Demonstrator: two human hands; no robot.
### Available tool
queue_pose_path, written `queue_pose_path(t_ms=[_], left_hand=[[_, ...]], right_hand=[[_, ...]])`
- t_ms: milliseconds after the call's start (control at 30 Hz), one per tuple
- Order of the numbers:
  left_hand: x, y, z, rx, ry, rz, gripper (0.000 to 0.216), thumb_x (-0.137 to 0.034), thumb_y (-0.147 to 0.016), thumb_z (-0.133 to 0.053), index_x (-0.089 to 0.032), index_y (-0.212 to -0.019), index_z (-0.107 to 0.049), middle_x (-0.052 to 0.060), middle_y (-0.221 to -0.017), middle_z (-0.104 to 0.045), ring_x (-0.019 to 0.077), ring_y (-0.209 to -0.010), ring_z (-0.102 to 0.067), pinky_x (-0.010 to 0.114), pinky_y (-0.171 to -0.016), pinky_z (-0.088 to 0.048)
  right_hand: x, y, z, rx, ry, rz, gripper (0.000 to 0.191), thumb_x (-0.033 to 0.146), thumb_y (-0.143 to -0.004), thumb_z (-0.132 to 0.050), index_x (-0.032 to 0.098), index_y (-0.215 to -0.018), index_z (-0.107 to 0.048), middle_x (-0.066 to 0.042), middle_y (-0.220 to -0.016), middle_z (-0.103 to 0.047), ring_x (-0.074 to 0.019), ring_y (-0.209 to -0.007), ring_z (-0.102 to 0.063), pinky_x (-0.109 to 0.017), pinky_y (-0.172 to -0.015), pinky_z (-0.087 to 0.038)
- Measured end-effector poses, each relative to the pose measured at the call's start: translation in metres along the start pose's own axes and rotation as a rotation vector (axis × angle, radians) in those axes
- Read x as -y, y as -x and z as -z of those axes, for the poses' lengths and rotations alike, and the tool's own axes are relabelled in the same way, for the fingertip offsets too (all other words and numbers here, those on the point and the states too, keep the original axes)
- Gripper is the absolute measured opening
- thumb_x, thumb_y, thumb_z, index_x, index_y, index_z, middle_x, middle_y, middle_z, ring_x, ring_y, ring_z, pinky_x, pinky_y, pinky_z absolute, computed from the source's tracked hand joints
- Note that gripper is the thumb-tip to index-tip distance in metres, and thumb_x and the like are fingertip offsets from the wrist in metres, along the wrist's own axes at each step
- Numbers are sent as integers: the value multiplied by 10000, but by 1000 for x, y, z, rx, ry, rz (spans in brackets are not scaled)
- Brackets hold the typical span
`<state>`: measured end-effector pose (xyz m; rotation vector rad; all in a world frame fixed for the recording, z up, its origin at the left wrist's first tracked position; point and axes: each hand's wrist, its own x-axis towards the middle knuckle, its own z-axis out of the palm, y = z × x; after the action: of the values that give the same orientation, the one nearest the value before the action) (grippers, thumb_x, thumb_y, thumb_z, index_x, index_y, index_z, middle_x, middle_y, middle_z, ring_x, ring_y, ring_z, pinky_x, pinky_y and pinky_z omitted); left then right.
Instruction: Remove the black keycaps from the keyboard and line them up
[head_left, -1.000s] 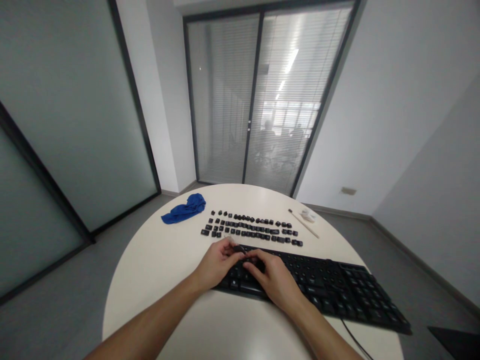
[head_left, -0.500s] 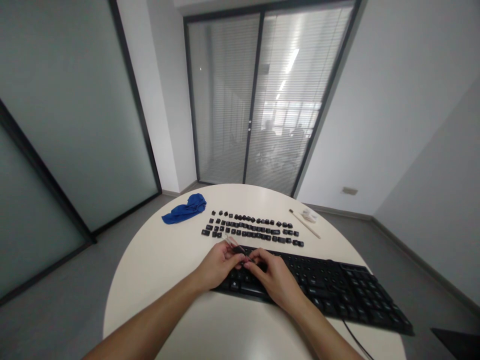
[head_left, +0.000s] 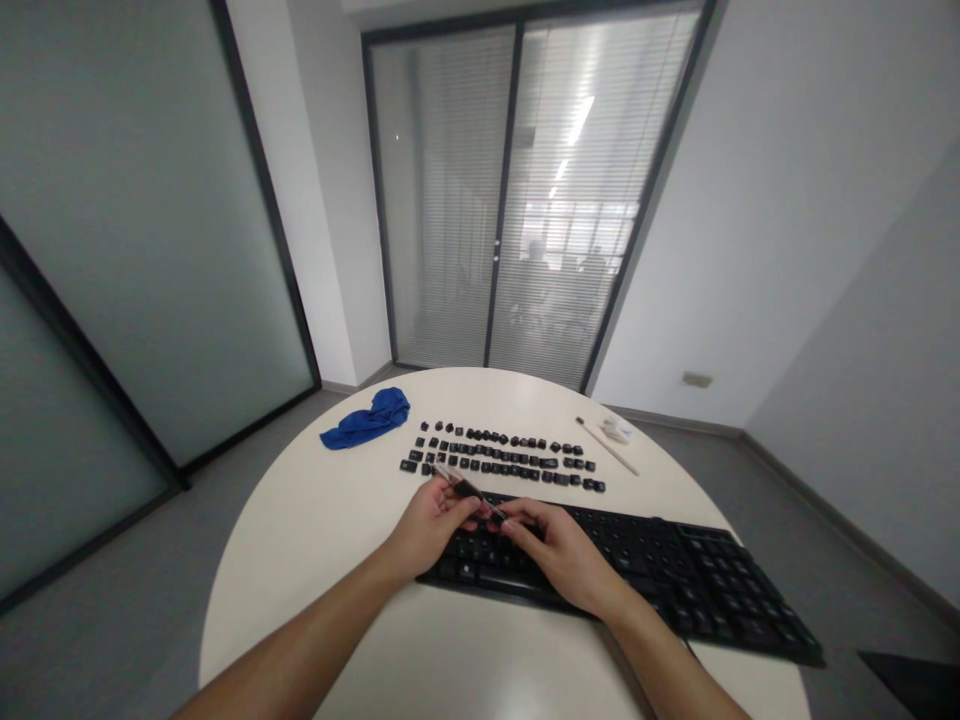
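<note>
My left hand [head_left: 431, 525] is closed around a slim tool [head_left: 466, 488] with a dark middle and a pale, see-through end pointing up and left; its exact kind is unclear. Fingertips of my right hand [head_left: 562, 545] pinch the tool's lower right end, close to the left fingers. Both hands are over the left half of a black keyboard [head_left: 697, 570], which lies at a slant on the round table [head_left: 337, 560]. Beyond the hands, loose black keycaps [head_left: 510, 456] lie in rows. Parts of the keyboard under the fingers are hidden.
A crumpled blue cloth [head_left: 371, 418] lies at the far left. At the far right are a thin brush [head_left: 609, 446] and a small white item [head_left: 618, 430]. The keyboard cable [head_left: 694, 655] runs toward the front edge. A dark object [head_left: 911, 680] shows at lower right.
The tool has come up from the keyboard, and its dark middle now shows between the hands. My left hand has shifted slightly left, and the right fingers have moved slightly right.
</note>
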<state>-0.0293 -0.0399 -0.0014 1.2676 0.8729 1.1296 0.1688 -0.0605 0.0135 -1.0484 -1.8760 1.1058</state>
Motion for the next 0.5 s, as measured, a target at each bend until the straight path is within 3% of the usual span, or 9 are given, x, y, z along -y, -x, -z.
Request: queue_pose_path(t_ms=[167, 400, 500], left_hand=[[0, 1, -2, -6, -1, 1, 299, -383, -779, -712, -143, -869, -557, 60, -834, -723, 178, -796, -696, 260, -668, -536], [2, 4, 1, 87, -145, -120, 193, -311, -816, -697, -150, -830, -590, 24, -785, -696, 164, -776, -675, 262, -698, -521], [3, 3, 0, 92, -139, -116, 185, -317, -834, -675, -156, -826, -585, 30, -809, -703, 171, -792, -678, 265, -703, -521]], right_hand=[[1, -2, 0, -9, -31, -37, 285, 397, -898, -569, 175, -1037, -680, -58, -957, -734, -200, -878, -664, -292, -800, -486], [-8, -3, -9, -196, 86, -31, 177, 337, -851, -616, 172, -909, -646, -40, -831, -719, -177, -770, -650, -279, -728, -483], [-12, -5, -11, -215, 31, -4, 177, 344, -836, -637, 178, -897, -622, -39, -848, -709, -174, -796, -650, -278, -739, -489]])
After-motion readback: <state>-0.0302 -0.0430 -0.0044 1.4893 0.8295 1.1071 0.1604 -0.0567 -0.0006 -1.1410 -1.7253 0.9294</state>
